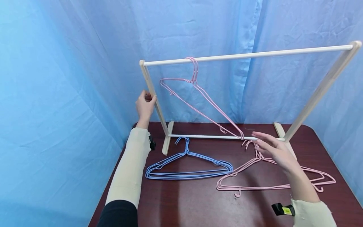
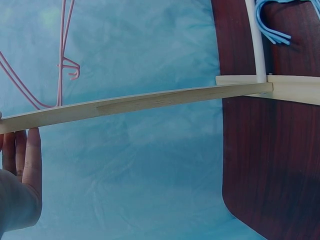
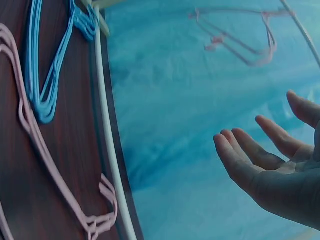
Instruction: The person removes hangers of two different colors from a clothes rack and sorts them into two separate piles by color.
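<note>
A wooden clothes rack (image 1: 320, 91) with a white top rail (image 1: 244, 56) stands at the back of the table. My left hand (image 1: 145, 105) holds its left post (image 2: 145, 101), thumb at the front edge and fingers against the side. Pink hangers (image 1: 211, 101) hang tilted from the rail's left part. My right hand (image 1: 276, 151) is raised above the table with fingers spread and slightly bent, holding nothing. In the right wrist view, that hand (image 3: 280, 170) is apart from everything. Beneath it in the head view lie more pink hangers (image 1: 255, 188), partly hidden by the forearm.
Several blue hangers (image 1: 187, 178) lie stacked on the dark brown table (image 1: 198, 205), left of the pink ones. The rack's white lower bar (image 1: 204, 136) runs behind both stacks. Blue curtains (image 1: 93, 78) hang behind and beside the table.
</note>
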A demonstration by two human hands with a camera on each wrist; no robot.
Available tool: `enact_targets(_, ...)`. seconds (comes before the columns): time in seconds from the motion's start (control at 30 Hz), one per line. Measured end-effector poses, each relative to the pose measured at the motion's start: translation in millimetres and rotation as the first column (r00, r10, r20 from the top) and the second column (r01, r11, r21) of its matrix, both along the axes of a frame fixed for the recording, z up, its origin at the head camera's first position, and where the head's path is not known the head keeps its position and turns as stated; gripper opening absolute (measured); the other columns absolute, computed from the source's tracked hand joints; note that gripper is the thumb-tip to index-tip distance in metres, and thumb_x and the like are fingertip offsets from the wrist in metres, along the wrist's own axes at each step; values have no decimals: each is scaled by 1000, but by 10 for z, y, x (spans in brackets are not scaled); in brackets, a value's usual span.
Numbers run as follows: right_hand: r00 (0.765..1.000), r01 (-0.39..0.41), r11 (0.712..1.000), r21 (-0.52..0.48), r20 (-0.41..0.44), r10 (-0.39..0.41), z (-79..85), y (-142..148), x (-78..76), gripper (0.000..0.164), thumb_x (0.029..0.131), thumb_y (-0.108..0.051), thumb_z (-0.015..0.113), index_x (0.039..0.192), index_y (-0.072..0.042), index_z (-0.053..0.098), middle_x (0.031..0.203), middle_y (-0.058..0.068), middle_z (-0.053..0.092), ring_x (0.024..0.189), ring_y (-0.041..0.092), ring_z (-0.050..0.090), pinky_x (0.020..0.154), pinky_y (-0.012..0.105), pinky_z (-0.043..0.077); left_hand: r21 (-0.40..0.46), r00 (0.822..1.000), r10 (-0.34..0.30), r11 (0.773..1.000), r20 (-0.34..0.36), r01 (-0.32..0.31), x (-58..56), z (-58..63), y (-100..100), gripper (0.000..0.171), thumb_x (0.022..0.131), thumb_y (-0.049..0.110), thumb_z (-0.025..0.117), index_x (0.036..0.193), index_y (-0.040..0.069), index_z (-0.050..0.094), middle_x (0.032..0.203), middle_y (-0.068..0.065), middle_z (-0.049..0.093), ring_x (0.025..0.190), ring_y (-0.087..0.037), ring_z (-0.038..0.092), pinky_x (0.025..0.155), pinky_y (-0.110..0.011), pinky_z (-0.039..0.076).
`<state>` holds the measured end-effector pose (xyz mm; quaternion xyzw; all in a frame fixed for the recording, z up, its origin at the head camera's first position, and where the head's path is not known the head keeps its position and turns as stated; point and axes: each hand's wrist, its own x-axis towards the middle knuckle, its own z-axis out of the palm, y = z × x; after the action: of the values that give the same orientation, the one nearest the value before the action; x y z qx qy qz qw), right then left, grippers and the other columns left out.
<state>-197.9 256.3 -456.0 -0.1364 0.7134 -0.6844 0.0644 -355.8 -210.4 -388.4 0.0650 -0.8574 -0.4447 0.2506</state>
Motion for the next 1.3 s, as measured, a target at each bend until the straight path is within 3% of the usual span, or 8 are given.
enact_targets(0.23,999,-40,996,-80,-34,37,45,-315,-66,31,104,-9,49,132,0,58,121,-14,68,109,-1,67,91,20,55,2,1000,-6,1000,2,6,12,15,-2,22,95,27,63,99,6,58,103,-18,70,94,-33,68,77,-46,53)
enact_targets(0.4,997,-19,987,-159,-74,7,36,-443,-64,21,101,-2,52,116,4,66,119,-10,71,105,3,70,87,23,57,10,1000,-9,1000,-8,9,21,4,3,21,95,25,63,98,5,58,102,-18,69,93,-33,68,76,-45,54)
enact_targets(0.6,991,10,981,-191,-130,-36,51,-506,-21,22,104,-6,45,111,12,57,115,-4,74,102,10,73,86,26,58,2,1000,-1,1000,7,1,26,-31,-9,21,95,26,63,99,5,57,103,-18,70,94,-33,68,77,-46,55)
enact_targets(0.77,982,56,946,-320,-153,-110,114,-507,-18,17,103,-1,47,100,12,58,109,7,77,100,17,75,85,30,58,6,1000,0,1000,7,0,21,-25,-21,21,95,26,63,99,6,57,103,-18,70,94,-33,68,78,-47,55)
enact_targets(0.97,975,38,897,-441,-179,-129,154,-476,-2,14,100,9,45,98,10,59,107,14,77,100,23,75,87,34,56,3,1000,2,1000,20,-2,20,-38,-23,21,95,27,63,99,6,58,103,-17,70,95,-32,68,78,-47,55)
enact_targets(1.1,968,81,876,-475,-171,-182,177,-463,2,13,98,11,47,96,10,61,103,14,77,98,22,76,85,34,56,4,1000,-2,1000,13,2,21,-33,-23,22,95,27,62,99,6,58,103,-17,70,95,-33,68,78,-47,54)
enact_targets(1.3,952,71,854,-515,-221,-212,216,-432,15,15,97,15,46,95,11,61,102,17,77,96,25,76,84,36,56,3,1000,-8,1000,14,8,26,-13,-21,22,95,27,62,100,5,58,104,-17,70,96,-33,68,80,-48,54)
